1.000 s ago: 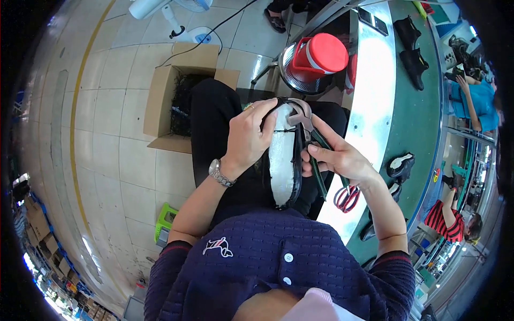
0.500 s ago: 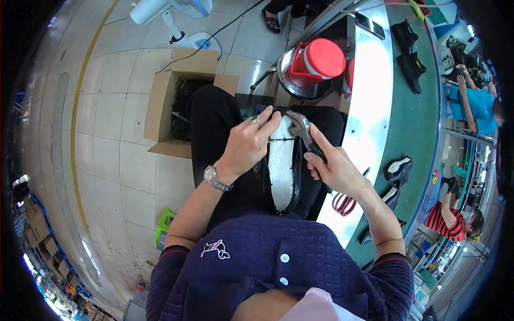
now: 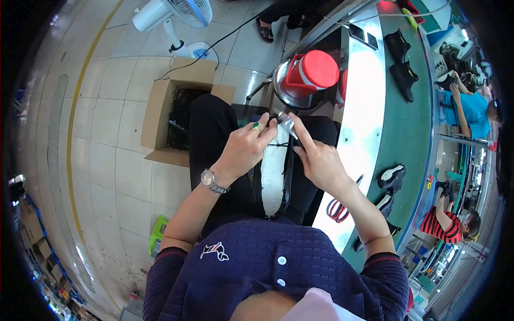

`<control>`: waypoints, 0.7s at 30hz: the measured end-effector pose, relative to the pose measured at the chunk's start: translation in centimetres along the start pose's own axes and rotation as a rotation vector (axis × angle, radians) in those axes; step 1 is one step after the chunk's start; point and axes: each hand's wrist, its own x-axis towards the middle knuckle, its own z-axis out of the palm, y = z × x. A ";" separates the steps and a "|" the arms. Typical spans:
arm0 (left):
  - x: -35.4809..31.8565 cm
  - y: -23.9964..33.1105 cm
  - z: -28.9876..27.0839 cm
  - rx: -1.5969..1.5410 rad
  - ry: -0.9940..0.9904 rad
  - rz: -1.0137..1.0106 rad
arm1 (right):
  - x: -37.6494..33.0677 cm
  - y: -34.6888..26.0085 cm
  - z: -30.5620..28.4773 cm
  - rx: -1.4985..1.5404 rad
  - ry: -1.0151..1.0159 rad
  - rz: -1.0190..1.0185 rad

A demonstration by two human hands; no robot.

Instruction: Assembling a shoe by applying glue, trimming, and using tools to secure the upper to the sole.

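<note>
Sole side up between my thighs lies a black shoe upper (image 3: 287, 188) with a white insole board (image 3: 272, 176) showing along its length. My left hand (image 3: 243, 148) is closed at the toe end, fingertips pinching the black edge of the upper. My right hand (image 3: 321, 166) grips metal pincers (image 3: 288, 124), its index finger stretched along them. Their head meets the toe edge beside my left fingertips; the jaws are blurred. Most of the handle is hidden in my right palm.
To the left stands an open cardboard box (image 3: 153, 115) with dark material inside. A red-lidded jug (image 3: 318, 68) sits on a metal stool ahead. On the right, a metal ledge (image 3: 364, 107) borders a green conveyor (image 3: 399, 128) carrying several black shoes. A fan (image 3: 187, 13) stands far left.
My right hand has shifted up and left, swinging the pincers' head over the toe edge. My left hand keeps its pinch there. The whole view has shifted slightly.
</note>
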 end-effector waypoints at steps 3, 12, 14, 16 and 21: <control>-0.2 0.5 -0.7 0.009 0.009 -0.005 | 0.0 -1.5 -3.1 -0.097 0.012 -0.133; 0.1 -0.1 0.0 -0.093 0.075 -0.057 | 0.1 -0.9 -1.9 -0.117 -0.032 -0.048; 0.5 0.2 -0.3 -0.154 0.091 -0.068 | 0.1 -1.2 -2.4 -0.114 0.010 -0.085; 0.7 0.9 -0.6 -0.245 0.034 -0.222 | 0.0 -1.2 -0.9 0.110 0.322 -0.220; 1.0 0.8 -1.0 -0.448 0.050 -0.340 | -0.4 0.2 0.5 -0.138 -0.082 -0.022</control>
